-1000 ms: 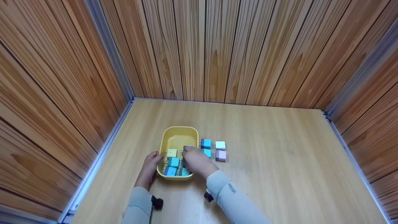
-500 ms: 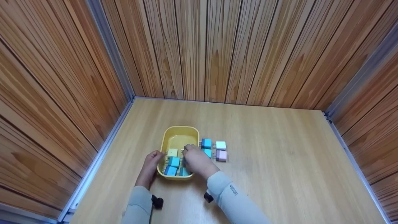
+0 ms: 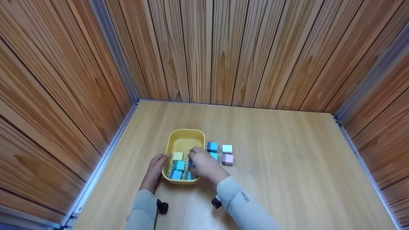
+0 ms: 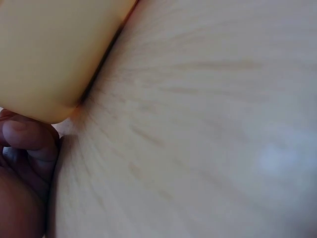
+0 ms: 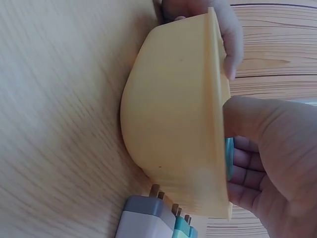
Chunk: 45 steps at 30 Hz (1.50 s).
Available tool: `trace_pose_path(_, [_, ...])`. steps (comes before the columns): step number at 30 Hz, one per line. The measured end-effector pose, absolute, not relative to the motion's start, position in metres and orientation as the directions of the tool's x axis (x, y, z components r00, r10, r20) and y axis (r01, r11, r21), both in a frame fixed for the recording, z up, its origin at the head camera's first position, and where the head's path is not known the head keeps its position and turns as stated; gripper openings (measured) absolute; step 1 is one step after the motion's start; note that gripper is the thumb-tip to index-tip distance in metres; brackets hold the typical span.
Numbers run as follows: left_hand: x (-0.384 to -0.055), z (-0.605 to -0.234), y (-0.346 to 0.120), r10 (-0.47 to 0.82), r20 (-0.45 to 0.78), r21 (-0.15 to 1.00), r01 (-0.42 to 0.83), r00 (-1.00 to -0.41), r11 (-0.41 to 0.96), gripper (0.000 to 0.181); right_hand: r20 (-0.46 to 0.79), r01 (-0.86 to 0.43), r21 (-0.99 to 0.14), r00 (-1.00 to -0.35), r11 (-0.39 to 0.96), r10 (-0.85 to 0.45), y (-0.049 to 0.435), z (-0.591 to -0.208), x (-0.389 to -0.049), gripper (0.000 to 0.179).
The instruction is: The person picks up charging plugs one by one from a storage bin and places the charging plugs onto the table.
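The yellow tub (image 3: 185, 131) stands on the table, with several small plug adapters in its near half: a pale yellow one (image 3: 177, 156), a teal one (image 3: 179, 165) and a blue one (image 3: 175, 174) among them. My left hand (image 3: 157, 163) grips the tub's left rim, thumb over the edge, other fingers against the outer wall. Over the right rim reaches my right hand (image 3: 204, 164), its fingers curled down inside. The right wrist view shows a teal plug adapter (image 5: 229, 157) between thumb and fingers, mostly hidden by the tub wall.
Right of the tub, plug adapters lie in two columns on the table (image 3: 287, 166): a blue one (image 3: 212, 147), a teal one partly behind the hand, a white one (image 3: 227, 149) and a lilac one (image 3: 227, 159). Wood-panelled walls (image 3: 220, 57) close in the back and sides.
My right hand has shifted slightly to the right and uncovered more of a dark blue adapter beneath it. The left hand keeps its grip on the tub.
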<state>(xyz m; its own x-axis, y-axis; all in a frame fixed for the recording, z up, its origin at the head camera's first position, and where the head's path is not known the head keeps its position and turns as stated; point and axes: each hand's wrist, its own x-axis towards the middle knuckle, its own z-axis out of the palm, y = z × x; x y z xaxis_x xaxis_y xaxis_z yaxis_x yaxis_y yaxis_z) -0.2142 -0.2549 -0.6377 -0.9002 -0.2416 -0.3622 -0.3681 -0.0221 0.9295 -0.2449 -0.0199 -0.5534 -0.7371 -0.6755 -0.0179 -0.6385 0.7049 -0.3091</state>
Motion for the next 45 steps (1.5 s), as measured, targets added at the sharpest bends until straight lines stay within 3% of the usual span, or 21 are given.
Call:
trace_pose_path(11, [-0.212,-0.638,-0.256,-0.216,-0.374,0.927,-0.372,-0.902,-0.052,0.039,-0.058,-0.567,-0.422,-0.761,0.707,-0.646,-0.012,-0.547,-0.239,0.058])
trace_pose_path(23, [-0.215,-0.638,-0.254,-0.251,-0.336,0.94,-0.339,-0.908,-0.03,0.031,0.029,-0.641,-0.413,-0.72,0.648,-0.693,0.0,-0.544,-0.234,0.054])
trace_pose_path(35, [-0.213,-0.637,-0.255,-0.24,-0.359,0.931,-0.363,-0.902,-0.029,0.035,0.049,-0.628,-0.45,-0.728,0.635,-0.684,0.01,-0.534,-0.229,0.051])
trace_pose_path(45, [-0.213,-0.637,-0.254,-0.226,-0.377,0.924,-0.381,-0.898,-0.031,0.037,0.055,-0.648,-0.404,-0.722,0.646,-0.69,0.027,-0.53,-0.228,0.051])
